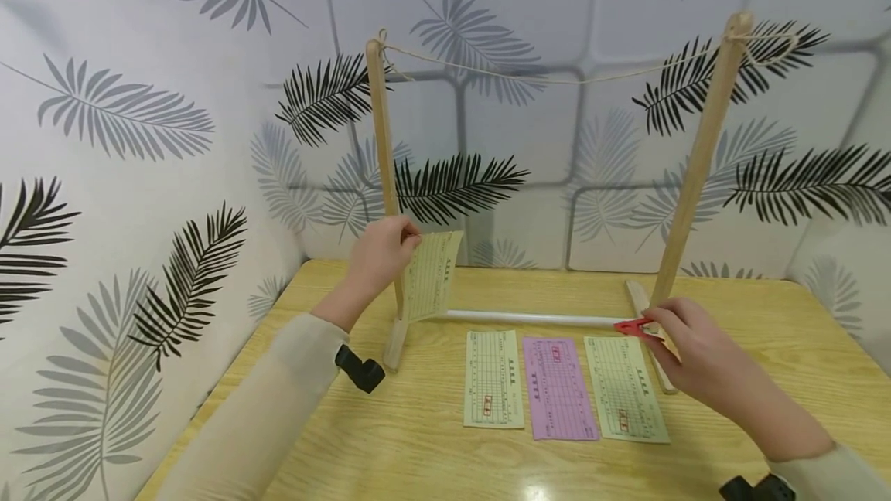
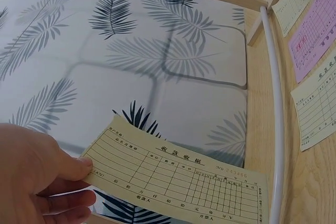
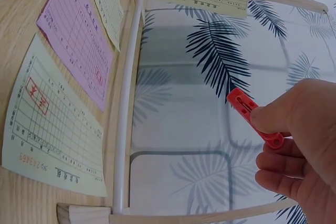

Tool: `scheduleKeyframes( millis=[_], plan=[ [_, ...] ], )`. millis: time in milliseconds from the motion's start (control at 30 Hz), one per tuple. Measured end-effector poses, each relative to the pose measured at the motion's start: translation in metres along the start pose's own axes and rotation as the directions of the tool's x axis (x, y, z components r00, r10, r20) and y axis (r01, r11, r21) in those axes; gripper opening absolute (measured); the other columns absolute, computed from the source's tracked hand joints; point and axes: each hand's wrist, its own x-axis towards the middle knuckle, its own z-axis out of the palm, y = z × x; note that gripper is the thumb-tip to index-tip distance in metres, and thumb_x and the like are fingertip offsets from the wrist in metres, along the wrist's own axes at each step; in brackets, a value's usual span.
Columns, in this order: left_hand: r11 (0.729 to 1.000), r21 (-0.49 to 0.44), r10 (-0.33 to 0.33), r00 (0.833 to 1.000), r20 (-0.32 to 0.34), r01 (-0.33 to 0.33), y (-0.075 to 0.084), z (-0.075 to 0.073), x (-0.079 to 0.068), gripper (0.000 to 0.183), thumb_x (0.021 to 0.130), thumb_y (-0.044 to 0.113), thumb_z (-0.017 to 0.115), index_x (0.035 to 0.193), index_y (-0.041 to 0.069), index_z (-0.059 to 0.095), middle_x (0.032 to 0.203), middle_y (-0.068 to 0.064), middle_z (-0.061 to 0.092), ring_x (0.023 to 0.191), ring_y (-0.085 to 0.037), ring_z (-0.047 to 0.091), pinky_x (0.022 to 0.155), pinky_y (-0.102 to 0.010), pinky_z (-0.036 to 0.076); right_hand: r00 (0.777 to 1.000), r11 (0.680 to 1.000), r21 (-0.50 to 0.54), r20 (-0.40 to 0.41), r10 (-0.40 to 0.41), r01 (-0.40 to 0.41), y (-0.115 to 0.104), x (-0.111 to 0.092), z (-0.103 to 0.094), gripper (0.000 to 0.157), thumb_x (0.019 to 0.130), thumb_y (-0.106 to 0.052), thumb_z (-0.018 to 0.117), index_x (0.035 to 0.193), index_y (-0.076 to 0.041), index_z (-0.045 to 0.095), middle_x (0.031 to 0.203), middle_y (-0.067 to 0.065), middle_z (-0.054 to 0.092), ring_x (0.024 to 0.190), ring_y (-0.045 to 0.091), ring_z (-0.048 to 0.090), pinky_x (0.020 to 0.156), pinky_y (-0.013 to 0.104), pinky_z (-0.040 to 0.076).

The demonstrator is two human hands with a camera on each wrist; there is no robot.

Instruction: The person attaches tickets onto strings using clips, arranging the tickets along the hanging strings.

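Near the left post, my left hand [image 1: 384, 257] pinches a pale yellow receipt slip [image 1: 433, 275] by its upper edge, so it hangs above the table. In the left wrist view, thumb and fingers grip one end of the slip [image 2: 178, 177]. My right hand [image 1: 703, 354] holds a red clothespin [image 1: 632, 327] between thumb and fingers beside the foot of the right post. The right wrist view shows the clothespin [image 3: 254, 118] held up against the wall behind. On the table lie a green slip [image 1: 493, 381], a purple slip [image 1: 561, 389] and another green slip [image 1: 626, 389].
A wooden frame with a left post [image 1: 383, 138] and a right post [image 1: 703, 153] stands on the table [image 1: 390, 424]. A string [image 1: 557, 80] sags between the post tops. A white rod [image 1: 536, 318] joins the bases. Behind stands a leaf-patterned wall [image 1: 522, 138].
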Motion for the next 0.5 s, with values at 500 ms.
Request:
scheduleKeyframes(
  millis=[500],
  plan=[
    [1.0, 0.005, 0.019, 0.998, -0.066, -0.019, 0.005, -0.014, 0.008, 0.009, 0.09, 0.01, 0.062, 0.092, 0.002, 0.066, 0.085, -0.01, 0.066, 0.072, -0.022, 0.061, 0.064, -0.033, 0.049, 0.996, 0.997, 0.024, -0.039, -0.075, 0.076, -0.001, 0.032, 0.002, 0.053, 0.101, -0.038, 0.036, 0.095, 0.009, 0.061, 0.086, 0.017, 0.054, 0.071, 0.025, 0.05, 0.055, 0.036, 0.044]
  ],
)
